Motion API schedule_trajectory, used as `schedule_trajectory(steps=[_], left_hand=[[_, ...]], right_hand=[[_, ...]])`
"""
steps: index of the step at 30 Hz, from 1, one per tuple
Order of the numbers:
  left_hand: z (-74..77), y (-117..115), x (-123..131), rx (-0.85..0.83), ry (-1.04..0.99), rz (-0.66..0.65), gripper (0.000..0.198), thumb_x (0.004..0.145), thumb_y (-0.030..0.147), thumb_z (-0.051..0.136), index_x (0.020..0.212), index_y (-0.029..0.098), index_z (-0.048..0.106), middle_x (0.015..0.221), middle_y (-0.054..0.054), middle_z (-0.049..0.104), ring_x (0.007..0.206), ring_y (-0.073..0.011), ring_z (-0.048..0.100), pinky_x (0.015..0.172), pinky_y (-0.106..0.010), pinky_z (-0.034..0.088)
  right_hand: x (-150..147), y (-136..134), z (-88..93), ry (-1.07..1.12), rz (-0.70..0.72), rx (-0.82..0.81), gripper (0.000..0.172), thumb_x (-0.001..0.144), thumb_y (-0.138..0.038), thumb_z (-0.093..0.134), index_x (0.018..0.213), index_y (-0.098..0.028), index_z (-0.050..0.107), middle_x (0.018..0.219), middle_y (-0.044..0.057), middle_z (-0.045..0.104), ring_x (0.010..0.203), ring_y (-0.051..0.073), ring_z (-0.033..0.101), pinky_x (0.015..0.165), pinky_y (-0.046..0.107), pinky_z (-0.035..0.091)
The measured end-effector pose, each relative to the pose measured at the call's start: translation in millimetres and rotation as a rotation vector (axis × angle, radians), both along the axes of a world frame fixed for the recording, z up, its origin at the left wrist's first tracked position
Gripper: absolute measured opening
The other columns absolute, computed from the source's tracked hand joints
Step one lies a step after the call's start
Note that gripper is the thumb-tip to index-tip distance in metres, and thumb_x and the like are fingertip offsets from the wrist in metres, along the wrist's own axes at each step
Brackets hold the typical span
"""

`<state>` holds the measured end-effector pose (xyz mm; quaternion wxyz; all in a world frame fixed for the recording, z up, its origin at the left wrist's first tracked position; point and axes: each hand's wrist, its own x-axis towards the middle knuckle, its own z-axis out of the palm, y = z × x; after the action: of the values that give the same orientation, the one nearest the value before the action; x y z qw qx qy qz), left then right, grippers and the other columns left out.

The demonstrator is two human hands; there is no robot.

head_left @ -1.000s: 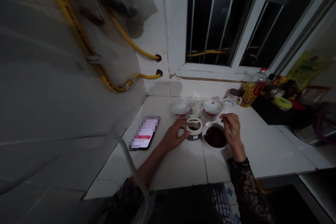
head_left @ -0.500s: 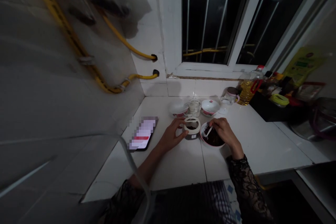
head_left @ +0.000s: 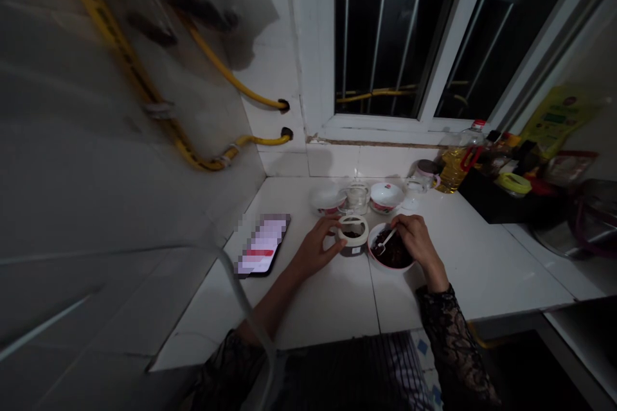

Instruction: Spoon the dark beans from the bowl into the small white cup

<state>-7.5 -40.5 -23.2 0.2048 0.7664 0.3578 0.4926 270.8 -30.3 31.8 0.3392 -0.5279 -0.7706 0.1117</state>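
My left hand [head_left: 321, 245] grips the left side of a small clear jar [head_left: 353, 249] with a cream rim, thumb in front and fingers behind. Some dark contents show inside it. Pinched in my right hand [head_left: 415, 239] is a small white spoon [head_left: 387, 241], its tip down in a bowl [head_left: 384, 264] of dark food. The bowl stands on the counter just right of the jar. Behind them are two flowered bowls, one on the left [head_left: 328, 200] and one on the right [head_left: 386, 198], with a glass jar [head_left: 357, 198] between.
A lit phone [head_left: 264, 245] lies on the white tiled counter [head_left: 322, 308] to the left. At the back right stand an oil bottle [head_left: 456, 164], a lidded glass mug [head_left: 426, 174] and a dark condiment tray [head_left: 486, 196]. A pale cable [head_left: 241, 298] crosses the near left.
My right hand has shifted slightly right with the spoon, whose tip has moved a little right within the bowl. My left hand and the jar have stayed in place.
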Motion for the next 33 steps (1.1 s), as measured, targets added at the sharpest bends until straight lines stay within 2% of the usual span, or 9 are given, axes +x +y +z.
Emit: schedule_trajectory(steps=[8, 11, 15, 20, 33], left_hand=[[0.5, -0.4, -0.2, -0.003, -0.007, -0.001, 0.024, 0.090, 0.032, 0.065, 0.111, 0.022, 0.059, 0.128, -0.012, 0.062, 0.117, -0.0245, 0.065, 0.084, -0.036, 0.061], [0.9, -0.7, -0.1, -0.013, -0.006, -0.003, 0.025, 0.090, 0.033, 0.066, 0.112, 0.023, 0.059, 0.128, -0.012, 0.062, 0.118, -0.0249, 0.064, 0.085, -0.036, 0.061], [0.6, 0.0, 0.1, -0.018, -0.012, -0.006, 0.025, 0.090, 0.034, 0.066, 0.112, 0.023, 0.059, 0.128, -0.012, 0.062, 0.118, -0.0254, 0.064, 0.085, -0.037, 0.061], [-1.2, 0.9, -0.2, -0.012, -0.007, 0.000, 0.025, 0.090, 0.033, 0.065, 0.112, 0.023, 0.058, 0.129, -0.012, 0.061, 0.119, -0.0252, 0.063, 0.085, -0.037, 0.061], [-0.2, 0.4, -0.2, -0.015, -0.010, -0.002, 0.024, 0.090, 0.033, 0.065, 0.111, 0.023, 0.059, 0.127, -0.012, 0.062, 0.120, -0.0254, 0.063, 0.085, -0.036, 0.061]], right_hand=[[-0.7, -0.4, -0.8, 0.016, -0.017, 0.010, 0.026, 0.081, -0.020, 0.042, 0.073, -0.023, 0.066, 0.067, 0.001, 0.067, 0.079, 0.023, 0.064, 0.093, 0.038, 0.042], [-1.8, 0.3, -0.3, 0.043, -0.016, -0.004, 0.025, 0.080, -0.021, 0.042, 0.071, -0.023, 0.066, 0.065, 0.001, 0.066, 0.073, 0.021, 0.063, 0.092, 0.038, 0.042], [-2.7, 1.1, 0.6, 0.130, 0.006, -0.065, 0.023, 0.076, -0.024, 0.043, 0.068, -0.023, 0.065, 0.057, -0.001, 0.061, 0.064, 0.020, 0.059, 0.079, 0.034, 0.044], [-2.4, 1.1, -0.2, 0.216, -0.016, -0.114, 0.024, 0.074, -0.025, 0.044, 0.068, -0.022, 0.067, 0.055, -0.001, 0.058, 0.060, 0.019, 0.056, 0.064, 0.030, 0.041], [-0.5, 1.8, -2.3, 0.307, -0.093, -0.143, 0.021, 0.071, -0.028, 0.045, 0.068, -0.022, 0.064, 0.056, 0.000, 0.058, 0.060, 0.019, 0.054, 0.059, 0.029, 0.039]])
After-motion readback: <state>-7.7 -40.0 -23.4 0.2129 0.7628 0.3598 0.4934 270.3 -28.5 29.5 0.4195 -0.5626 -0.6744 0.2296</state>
